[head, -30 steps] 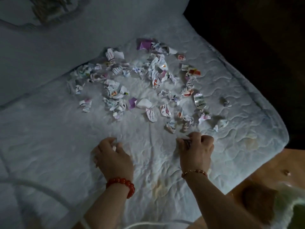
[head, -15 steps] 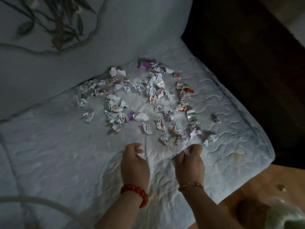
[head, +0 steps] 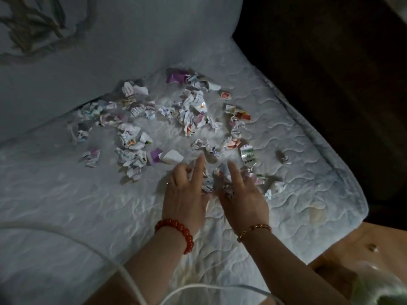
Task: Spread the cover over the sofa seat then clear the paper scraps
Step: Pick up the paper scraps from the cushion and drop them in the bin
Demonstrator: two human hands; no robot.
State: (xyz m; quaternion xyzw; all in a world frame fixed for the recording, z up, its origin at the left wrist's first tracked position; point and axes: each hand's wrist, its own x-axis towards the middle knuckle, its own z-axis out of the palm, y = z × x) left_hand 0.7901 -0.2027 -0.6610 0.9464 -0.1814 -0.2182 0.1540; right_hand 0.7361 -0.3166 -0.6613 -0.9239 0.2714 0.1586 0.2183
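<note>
A pale quilted cover (head: pixel 66 205) lies flat over the sofa seat. Several crumpled paper scraps (head: pixel 193 115) with coloured print are scattered across its far half. My left hand (head: pixel 187 192), with a red bead bracelet, and my right hand (head: pixel 242 194), with a gold bead bracelet, sit side by side at the near edge of the pile. Their fingers curl around a small clump of scraps (head: pixel 214 181) pressed between them, index fingers pointing forward. How firmly each hand grips is partly hidden.
The sofa backrest (head: pixel 132 40) with a leaf print rises behind the scraps. A white cable (head: pixel 105 256) loops across the lower left. The wooden floor (head: pixel 352 245) and a pale bag (head: pixel 378 291) show at the lower right. Beyond the seat's right edge it is dark.
Both hands have moved forward and together into the near edge of the pile, closing around a clump of scraps. The camera has come closer.
</note>
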